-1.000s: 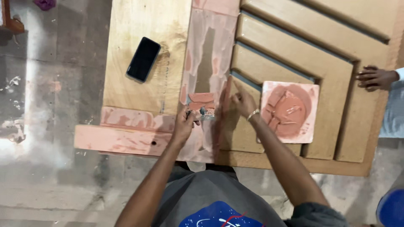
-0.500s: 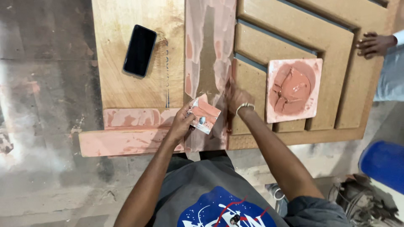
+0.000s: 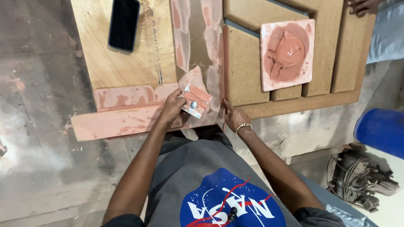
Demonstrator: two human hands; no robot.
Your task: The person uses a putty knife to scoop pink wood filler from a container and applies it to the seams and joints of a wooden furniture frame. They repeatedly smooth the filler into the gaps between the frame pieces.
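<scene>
Wood panel: one large door-like panel [image 3: 126, 63] filled the upper half of the frame; its plain plywood face lay at upper left and raised stepped mouldings at upper right
Pink filler: smeared in two long bands; one ran vertically up the centre groove [image 3: 198, 38], one ran horizontally along the bottom rail [image 3: 122, 122] at lower left
Hands of the wearer: two; a third hand [image 3: 364, 5], another person's, showed at the top right edge, resting on the panel
Left hand: left hand [image 3: 171, 108] sat at centre frame; fingers were closed around a small card scraper
Card scraper: one card scraper [image 3: 194, 101], coated in pink paste, was held tilted against the panel where the two filler bands met
Right hand: right hand [image 3: 234, 117] lay just right of the scraper; fingers were spread loosely and flat on the panel's lower edge, gripping nothing; one bracelet [image 3: 243, 126] circled the wrist
Mixing board: one square board [image 3: 309, 50] with a mound of pink paste rested on the mouldings at upper right
Phone: one black phone [image 3: 124, 24] lay face up at upper left, well apart from the hands
Blue drum: one blue drum [image 3: 378, 128] stood at the right edge
Change from half a second before: the view had shifted lower and closer; the scraper remained in the left hand at the same junction; the right hand had slid down from the groove to the panel's bottom edge
</scene>
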